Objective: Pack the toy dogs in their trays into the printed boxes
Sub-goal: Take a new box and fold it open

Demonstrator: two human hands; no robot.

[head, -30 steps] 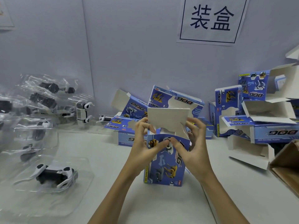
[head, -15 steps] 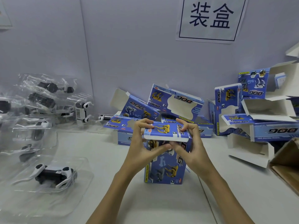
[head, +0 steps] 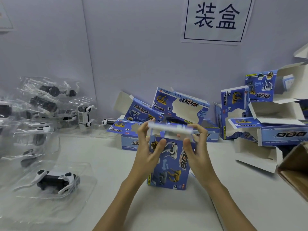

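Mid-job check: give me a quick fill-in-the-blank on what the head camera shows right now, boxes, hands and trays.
1. Both hands, left hand and right hand, hold the ____ flap of the upright printed box.
2. The toy dog in its clear tray lies to the ____ of that box.
3. The pile of open printed boxes lies against the ____.
4. The printed boxes are mostly ____ in colour.

Missing words: top; left; wall; blue

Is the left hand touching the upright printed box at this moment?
Touching. The head view shows the left hand with its thumb on the front of the upright printed box and its fingers curled round the top flap.
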